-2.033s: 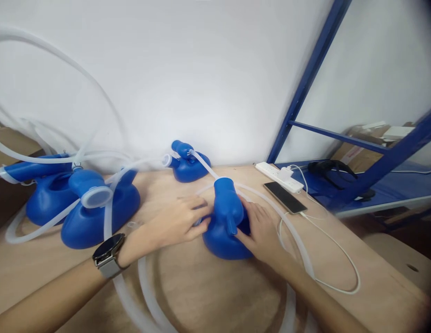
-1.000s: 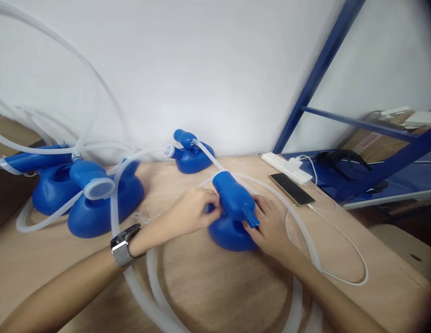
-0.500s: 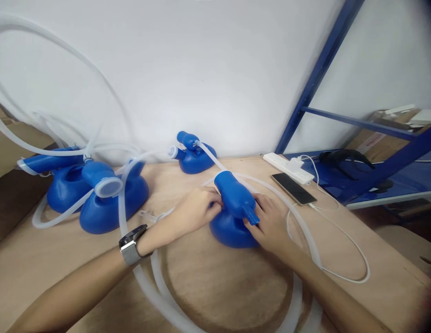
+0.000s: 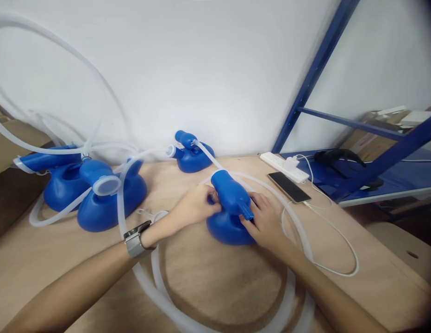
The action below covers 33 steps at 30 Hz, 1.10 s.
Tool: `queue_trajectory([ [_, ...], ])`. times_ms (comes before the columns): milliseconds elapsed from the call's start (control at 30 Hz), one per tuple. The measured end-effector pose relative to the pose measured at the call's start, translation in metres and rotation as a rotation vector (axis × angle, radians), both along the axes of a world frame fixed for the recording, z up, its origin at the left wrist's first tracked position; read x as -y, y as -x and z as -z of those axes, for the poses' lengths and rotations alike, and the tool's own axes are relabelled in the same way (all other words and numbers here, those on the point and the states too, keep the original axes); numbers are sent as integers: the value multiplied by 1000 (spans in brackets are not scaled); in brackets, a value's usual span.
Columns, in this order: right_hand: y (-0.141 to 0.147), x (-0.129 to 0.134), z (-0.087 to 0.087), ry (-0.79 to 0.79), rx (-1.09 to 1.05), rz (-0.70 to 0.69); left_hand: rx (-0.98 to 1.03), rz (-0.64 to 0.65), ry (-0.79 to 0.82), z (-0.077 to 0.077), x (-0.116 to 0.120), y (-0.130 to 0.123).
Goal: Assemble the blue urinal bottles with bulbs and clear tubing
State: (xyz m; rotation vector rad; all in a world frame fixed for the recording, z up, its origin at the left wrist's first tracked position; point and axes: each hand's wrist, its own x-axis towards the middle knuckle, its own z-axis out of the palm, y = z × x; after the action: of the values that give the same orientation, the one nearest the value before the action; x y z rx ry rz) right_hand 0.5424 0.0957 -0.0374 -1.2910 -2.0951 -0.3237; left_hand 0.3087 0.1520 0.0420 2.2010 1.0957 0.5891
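Observation:
A blue bottle [image 4: 229,230] stands on the wooden table [image 4: 222,286], with a blue bulb-shaped top piece [image 4: 231,192] whose narrow spout points down to the right. My left hand [image 4: 197,203] is at its left side, thumb and fingers curled round a blue part of it. On the right side my right hand [image 4: 264,217] holds the bottle near the spout, some of its fingers hidden behind the top piece. A translucent hose [image 4: 154,296] loops over the table around the bottle.
Several more blue bottles with hoses stand at the left, and another blue bottle [image 4: 196,159] is by the wall. At the right lie a phone [image 4: 289,187] and a white power strip [image 4: 284,166] with cables. A blue metal rack [image 4: 314,69] rises behind them.
The whole view has shifted slightly, so things appear a little further left. Both hands keep their places on the bottle, with the right fingers slightly shifted near the spout.

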Motion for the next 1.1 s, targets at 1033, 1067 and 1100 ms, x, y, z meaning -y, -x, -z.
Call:
queue_trajectory([
  [1033, 1, -1, -4, 38, 38, 24, -252, -10, -546, 13, 33, 25],
  [1067, 0, -1, -3, 28, 37, 31, -225, -5, -555, 16, 34, 33],
  [1100, -1, -1, -3, 21, 33, 39, -203, -13, -557, 18, 35, 42],
])
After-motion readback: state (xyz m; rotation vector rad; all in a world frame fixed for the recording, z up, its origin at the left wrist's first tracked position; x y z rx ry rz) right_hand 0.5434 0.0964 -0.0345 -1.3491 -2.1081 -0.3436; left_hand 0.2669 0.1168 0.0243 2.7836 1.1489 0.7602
